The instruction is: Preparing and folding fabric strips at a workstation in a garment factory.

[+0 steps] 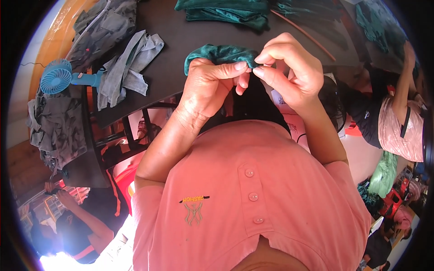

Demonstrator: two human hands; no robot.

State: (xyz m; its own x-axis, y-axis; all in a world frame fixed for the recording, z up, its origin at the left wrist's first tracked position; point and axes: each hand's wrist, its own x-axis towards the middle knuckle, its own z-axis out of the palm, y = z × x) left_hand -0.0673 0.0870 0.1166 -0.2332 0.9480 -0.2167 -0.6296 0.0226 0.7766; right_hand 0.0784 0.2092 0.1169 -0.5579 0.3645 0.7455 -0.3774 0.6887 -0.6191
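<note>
A dark green velvety fabric piece is bunched up in my left hand, whose thumb presses along its near side. At the cloth's right end, the thumb and forefinger of my right hand pinch its tip. Both hands meet there, just over the table's near edge. Whether anything small sits between the right fingertips cannot be made out. Beyond them lies a folded stack of the same green fabric.
A dark table stretches ahead. On the left are a blue handheld fan, grey cloth strips and a grey fabric heap. A thin brown stick lies at the far right. Other people sit at both sides.
</note>
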